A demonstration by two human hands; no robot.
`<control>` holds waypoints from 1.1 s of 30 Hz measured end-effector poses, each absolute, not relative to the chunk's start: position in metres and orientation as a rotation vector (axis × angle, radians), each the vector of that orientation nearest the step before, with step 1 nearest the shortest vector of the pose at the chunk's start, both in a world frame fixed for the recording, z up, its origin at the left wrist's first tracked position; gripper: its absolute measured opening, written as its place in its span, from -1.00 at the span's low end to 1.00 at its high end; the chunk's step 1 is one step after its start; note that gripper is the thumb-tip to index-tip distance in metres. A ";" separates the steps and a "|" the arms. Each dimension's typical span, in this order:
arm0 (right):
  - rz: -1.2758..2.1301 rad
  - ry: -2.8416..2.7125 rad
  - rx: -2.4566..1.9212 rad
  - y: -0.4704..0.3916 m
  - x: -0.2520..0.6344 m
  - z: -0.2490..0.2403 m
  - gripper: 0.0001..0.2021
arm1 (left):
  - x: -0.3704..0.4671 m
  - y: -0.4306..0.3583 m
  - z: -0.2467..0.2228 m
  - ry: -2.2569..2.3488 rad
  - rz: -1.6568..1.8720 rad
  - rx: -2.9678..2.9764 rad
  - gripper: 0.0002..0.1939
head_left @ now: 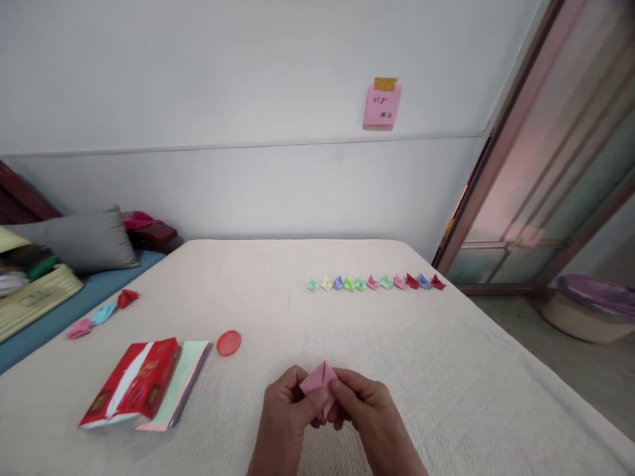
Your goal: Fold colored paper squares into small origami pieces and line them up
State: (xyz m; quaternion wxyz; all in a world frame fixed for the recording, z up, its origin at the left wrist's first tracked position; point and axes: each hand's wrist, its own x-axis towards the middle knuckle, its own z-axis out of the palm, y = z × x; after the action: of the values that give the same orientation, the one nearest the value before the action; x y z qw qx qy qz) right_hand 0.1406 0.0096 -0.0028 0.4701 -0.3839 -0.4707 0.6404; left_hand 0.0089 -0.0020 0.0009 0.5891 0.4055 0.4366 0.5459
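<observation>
A small piece of folded pink origami paper (319, 378) is held between my two hands near the front of the table. My left hand (288, 410) grips its left side, thumb lying across the front. On the opposite side, my right hand (362, 403) pinches the paper with thumb and fingers. A crease runs down from the paper's top point; its lower part is partly hidden by my thumbs. Farther back on the right, several small folded paper figures (349, 283) in green, yellow, blue, pink and red stand in a row.
A red plastic packet (136, 383) lies on a stack of coloured paper sheets (181, 380) at left, beside a round red lid (229, 343). Three folded papers (104, 313) sit along the left edge. A light cloth covers the table (238, 277), which meets the wall.
</observation>
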 end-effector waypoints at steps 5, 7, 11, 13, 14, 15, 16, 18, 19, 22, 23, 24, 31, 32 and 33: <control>1.503 -1.163 -0.967 0.009 0.141 0.000 -0.84 | 0.008 -0.003 0.005 1.039 1.259 0.956 -0.80; 1.493 -1.169 -0.954 0.009 0.140 -0.001 -0.89 | 0.009 -0.002 0.003 1.024 1.270 0.954 -0.80; 1.437 -1.196 -0.911 0.008 0.139 -0.006 -0.87 | 0.009 -0.001 -0.005 0.989 1.264 0.912 -0.78; 1.401 -1.212 -0.833 0.007 0.139 -0.009 -0.85 | 0.008 -0.001 -0.007 0.955 1.255 0.870 -0.79; 1.388 -1.213 -0.785 0.007 0.139 -0.011 -0.83 | 0.008 -0.001 -0.008 0.936 1.249 0.849 -0.79; 1.377 -1.216 -0.742 0.007 0.140 -0.012 -0.81 | 0.008 -0.001 -0.008 0.927 1.241 0.830 -0.80; 1.367 -1.222 -0.709 0.008 0.141 -0.013 -0.79 | 0.007 -0.001 -0.007 0.929 1.232 0.814 -0.79; 1.355 -1.237 -0.679 0.009 0.143 -0.015 -0.76 | 0.007 -0.002 -0.006 0.943 1.221 0.788 -0.80; 1.355 -1.244 -0.677 0.009 0.144 -0.016 -0.75 | 0.006 -0.002 -0.005 0.944 1.219 0.778 -0.80; 1.354 -1.261 -0.684 0.010 0.147 -0.016 -0.71 | 0.006 -0.004 -0.001 0.915 1.227 0.776 -0.83; 1.351 -1.268 -0.687 0.009 0.148 -0.015 -0.71 | 0.006 -0.004 0.000 0.905 1.229 0.782 -0.84; 1.346 -1.273 -0.695 0.009 0.148 -0.014 -0.71 | 0.006 -0.005 0.000 0.903 1.228 0.793 -0.84; 1.268 -1.243 -0.776 0.004 0.147 -0.006 -0.73 | 0.005 -0.007 0.002 0.947 1.257 0.967 -0.61; 1.251 -1.238 -0.767 0.003 0.147 -0.005 -0.74 | 0.005 -0.007 0.004 0.952 1.256 1.003 -0.61; 1.239 -1.238 -0.756 0.002 0.146 -0.004 -0.74 | 0.005 -0.007 0.005 0.959 1.250 1.037 -0.63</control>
State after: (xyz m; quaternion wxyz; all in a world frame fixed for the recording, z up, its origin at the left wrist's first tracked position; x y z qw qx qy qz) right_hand 0.1455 0.0024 -0.0036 0.5786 -0.3231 -0.5294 0.5297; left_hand 0.0053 -0.0072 0.0049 0.5874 0.4449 0.4114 0.5364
